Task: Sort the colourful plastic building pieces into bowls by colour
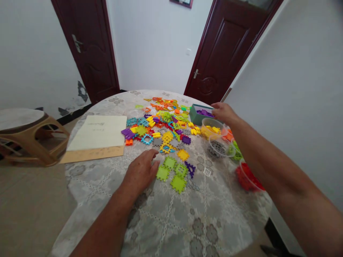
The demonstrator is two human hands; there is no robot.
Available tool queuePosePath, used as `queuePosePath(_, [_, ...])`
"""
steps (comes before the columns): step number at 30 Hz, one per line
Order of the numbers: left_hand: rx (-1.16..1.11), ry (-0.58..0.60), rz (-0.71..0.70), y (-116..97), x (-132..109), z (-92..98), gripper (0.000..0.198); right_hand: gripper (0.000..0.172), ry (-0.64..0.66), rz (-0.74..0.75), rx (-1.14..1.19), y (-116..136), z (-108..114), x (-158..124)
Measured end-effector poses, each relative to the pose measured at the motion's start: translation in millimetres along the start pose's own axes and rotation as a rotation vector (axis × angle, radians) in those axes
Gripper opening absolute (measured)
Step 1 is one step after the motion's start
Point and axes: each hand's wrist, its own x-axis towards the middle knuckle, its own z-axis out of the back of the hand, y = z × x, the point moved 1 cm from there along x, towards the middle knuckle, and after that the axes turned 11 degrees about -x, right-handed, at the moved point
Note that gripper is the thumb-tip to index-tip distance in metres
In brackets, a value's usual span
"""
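Observation:
My left hand point(142, 167) rests over the table, thumb and index finger apart, holding nothing that I can see. Just right of it lie several light green square interlocking plastic pieces point(178, 183), with a purple triangular piece point(190, 169) beside them. At the far right, my right hand point(224, 113) reaches to the rim of a dark green box point(197, 117) with purple pieces point(205, 112) inside. Its fingertips are hard to make out, so what they hold, if anything, does not show. A yellow square piece point(183, 154) lies beyond the green ones.
A heap of mixed colourful pieces point(166, 116) spreads across the back of the table. Clear tubs hold yellow pieces point(213, 131), grey pieces point(217, 148) and red pieces point(248, 177) along the right. A paper sheet point(100, 132) lies left; a stool point(32, 139) stands beyond the table edge.

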Motion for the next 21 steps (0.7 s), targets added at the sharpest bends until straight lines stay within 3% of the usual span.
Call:
queuePosePath(3, [0.041, 0.07, -0.055, -1, -3, -1.3, 0.042, 0.028, 0.248, 0.307, 0.018, 31, -15, -81])
queuePosePath(5, [0.065, 0.126, -0.084, -4, -5, -2.1, 0.049, 0.019, 0.341, 0.515, 0.0, 44, -27, -139])
queuePosePath(7, [0.088, 0.194, -0.098, -7, -7, -2.8, 0.057, 0.022, 0.351, 0.566, -0.067, 45, -40, -187])
queuePosePath(9, [0.117, 0.246, -0.114, -10, -7, -3.4, 0.062, 0.02, 0.396, 0.536, -0.173, 40, -52, -218])
queuePosePath(12, [0.168, 0.276, -0.153, -10, -6, -4.1, 0.059, 0.019, 0.445, 0.496, -0.272, 29, -66, -234])
queuePosePath(15, [0.22, 0.282, -0.169, -9, -5, -4.4, 0.048, 0.024, 0.423, 0.48, -0.208, 22, -73, -234])
queuePosePath(17, [0.244, 0.284, -0.17, -8, -4, -4.2, 0.042, 0.024, 0.407, 0.466, -0.124, 21, -73, -233])
queuePosePath(21, [0.242, 0.279, -0.172, -9, -5, -3.9, 0.039, 0.006, 0.422, 0.467, 0.064, 26, -60, -234])
